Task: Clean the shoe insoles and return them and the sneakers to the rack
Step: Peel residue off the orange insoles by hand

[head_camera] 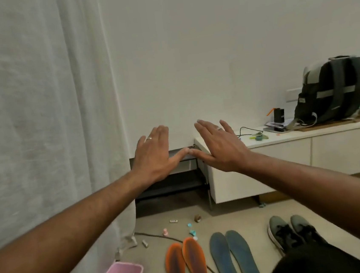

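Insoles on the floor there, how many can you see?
4. An orange pair lies side by side on the floor, left of a blue pair, with grey sneakers further right. Their near ends run out of frame; more may sit inside the sneakers.

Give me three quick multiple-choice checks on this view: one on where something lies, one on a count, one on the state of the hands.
1. Where are the sneakers?
A. On the floor, right of the blue insoles
B. On the rack
C. On the cabinet

2. How many insoles lie on the floor?
A. Two
B. Four
C. Six

3. What are the hands doing?
A. Each grips an insole
B. Both are spread, holding nothing, thumbs nearly meeting
C. One holds a sneaker

Answers:
1. A: the grey pair sits on the floor at the right.
2. B: two orange insoles and two blue.
3. B: the left hand and right hand are raised flat in front of the rack.
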